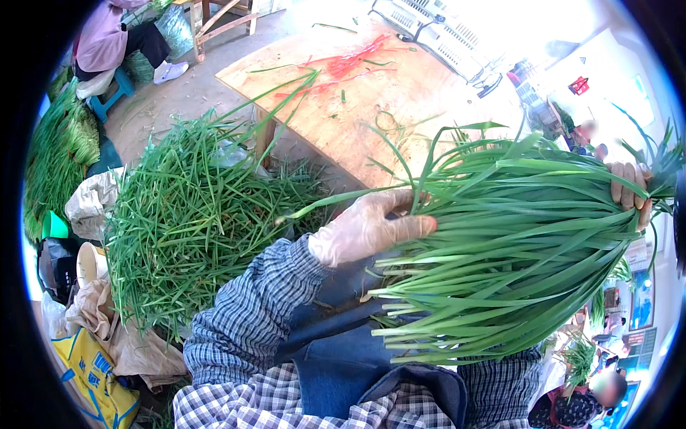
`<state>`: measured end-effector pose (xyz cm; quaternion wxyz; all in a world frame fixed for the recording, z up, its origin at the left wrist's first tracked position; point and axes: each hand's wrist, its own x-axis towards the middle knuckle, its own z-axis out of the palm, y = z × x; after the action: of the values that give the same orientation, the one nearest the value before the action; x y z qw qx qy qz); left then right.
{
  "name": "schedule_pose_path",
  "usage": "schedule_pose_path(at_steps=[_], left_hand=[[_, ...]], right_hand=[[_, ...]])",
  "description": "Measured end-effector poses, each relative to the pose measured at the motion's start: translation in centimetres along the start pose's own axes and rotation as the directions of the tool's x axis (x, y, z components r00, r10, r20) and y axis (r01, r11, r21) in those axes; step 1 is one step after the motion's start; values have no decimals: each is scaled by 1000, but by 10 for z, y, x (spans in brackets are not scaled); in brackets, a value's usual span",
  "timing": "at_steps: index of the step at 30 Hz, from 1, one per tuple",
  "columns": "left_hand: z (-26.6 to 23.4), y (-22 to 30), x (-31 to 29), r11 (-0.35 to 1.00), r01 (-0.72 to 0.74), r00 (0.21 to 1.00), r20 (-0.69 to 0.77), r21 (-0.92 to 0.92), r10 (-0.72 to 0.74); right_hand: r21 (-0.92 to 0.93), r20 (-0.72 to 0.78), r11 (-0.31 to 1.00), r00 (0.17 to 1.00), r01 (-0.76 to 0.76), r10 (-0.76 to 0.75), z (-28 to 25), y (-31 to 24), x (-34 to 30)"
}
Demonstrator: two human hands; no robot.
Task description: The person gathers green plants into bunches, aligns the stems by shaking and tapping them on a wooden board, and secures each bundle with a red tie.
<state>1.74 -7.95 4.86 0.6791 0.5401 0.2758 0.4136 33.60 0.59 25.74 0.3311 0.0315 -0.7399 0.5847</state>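
Observation:
A large bundle of garlic chives lies across the right half of the view, its pale cut ends spread toward the middle. My right hand, in a thin glove, is closed round the bundle near its narrowed right end; part of that hand is hidden by the leaves. At the upper left edge of the bundle, my gloved left hand has its thumb and fingers closed on some chive blades. One long stalk sticks out leftward past this hand.
A heap of loose green leaves stands at left. Beyond it is a wooden table with red strands and leaf scraps. Sacks and a yellow bag lie far left. A seated person is at upper left; others are at right.

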Motion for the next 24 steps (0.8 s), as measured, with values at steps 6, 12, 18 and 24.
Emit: schedule_pose_path(at_steps=[6,12,18,24], left_hand=[[8,-3,14,984,39,998,-43,-173,-47],[16,-5,20,943,16,978,-190,-333,-84],[32,-12,20,991,-85,955,-293,-100,52],[30,-37,24,951,23,926,-365,308,96]], right_hand=[[-95,-142,995,990,-20,6,9,-7,-10],[-66,-186,997,982,-45,32,20,-4,-2],[-65,-116,996,992,-53,45,21,-13,-2],[-58,-135,998,991,8,-16,35,-24,1]])
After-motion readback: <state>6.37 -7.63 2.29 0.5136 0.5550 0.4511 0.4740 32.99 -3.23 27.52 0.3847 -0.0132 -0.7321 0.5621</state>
